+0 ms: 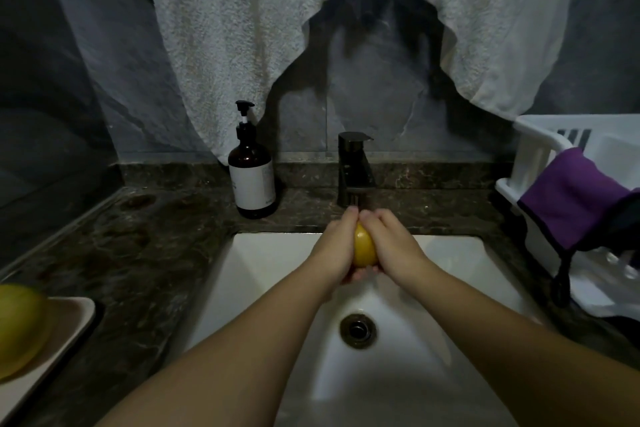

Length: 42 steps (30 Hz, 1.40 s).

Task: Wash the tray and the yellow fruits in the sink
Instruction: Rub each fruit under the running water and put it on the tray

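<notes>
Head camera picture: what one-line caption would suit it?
Both hands hold a yellow fruit under the tap, over the white sink.

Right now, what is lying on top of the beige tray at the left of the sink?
On the tray one yellow fruit lies at the picture's left edge, partly cut off. Whether more lies beyond that edge cannot be seen. Another yellow fruit is between both hands, over the sink.

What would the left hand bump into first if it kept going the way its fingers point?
Probably the faucet. The left hand, cupping the fruit with the right hand, points up and away toward the spout just beyond its fingertips. Depth is hard to judge, so it might pass underneath.
</notes>
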Each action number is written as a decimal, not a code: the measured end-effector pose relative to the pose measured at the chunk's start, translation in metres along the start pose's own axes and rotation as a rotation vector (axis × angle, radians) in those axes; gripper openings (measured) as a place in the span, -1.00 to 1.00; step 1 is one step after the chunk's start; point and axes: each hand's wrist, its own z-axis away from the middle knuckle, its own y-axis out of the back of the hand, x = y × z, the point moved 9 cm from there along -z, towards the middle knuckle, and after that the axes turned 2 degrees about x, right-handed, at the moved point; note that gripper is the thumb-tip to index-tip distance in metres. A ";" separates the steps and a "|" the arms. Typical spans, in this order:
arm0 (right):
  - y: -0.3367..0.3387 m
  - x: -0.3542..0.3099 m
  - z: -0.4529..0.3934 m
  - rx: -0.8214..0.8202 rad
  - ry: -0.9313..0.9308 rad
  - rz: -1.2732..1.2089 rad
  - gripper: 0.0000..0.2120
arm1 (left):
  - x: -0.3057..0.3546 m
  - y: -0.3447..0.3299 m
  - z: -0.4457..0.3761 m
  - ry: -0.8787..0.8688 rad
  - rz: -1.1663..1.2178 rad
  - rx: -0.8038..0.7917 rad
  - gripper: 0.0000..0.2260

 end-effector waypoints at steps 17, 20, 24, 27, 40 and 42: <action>0.030 -0.116 -0.014 0.172 0.347 0.416 -0.59 | 0.004 0.005 -0.007 -0.024 0.071 0.030 -0.57; 0.025 -0.125 -0.020 0.103 0.294 0.508 -0.59 | 0.004 0.005 -0.007 -0.018 0.081 0.017 -0.60; 0.024 -0.126 -0.024 0.108 0.271 0.565 -0.56 | 0.001 0.002 -0.007 0.001 0.079 -0.004 -0.55; 0.022 -0.125 -0.027 0.096 0.281 0.564 -0.55 | 0.000 0.004 -0.008 0.006 0.087 0.003 -0.64; 0.036 -0.073 -0.015 0.259 0.074 0.217 -0.53 | 0.001 0.004 -0.001 0.010 0.093 0.010 -0.41; 0.032 -0.040 -0.007 0.229 -0.098 0.239 -0.41 | -0.001 0.005 -0.001 0.024 0.094 0.030 -0.38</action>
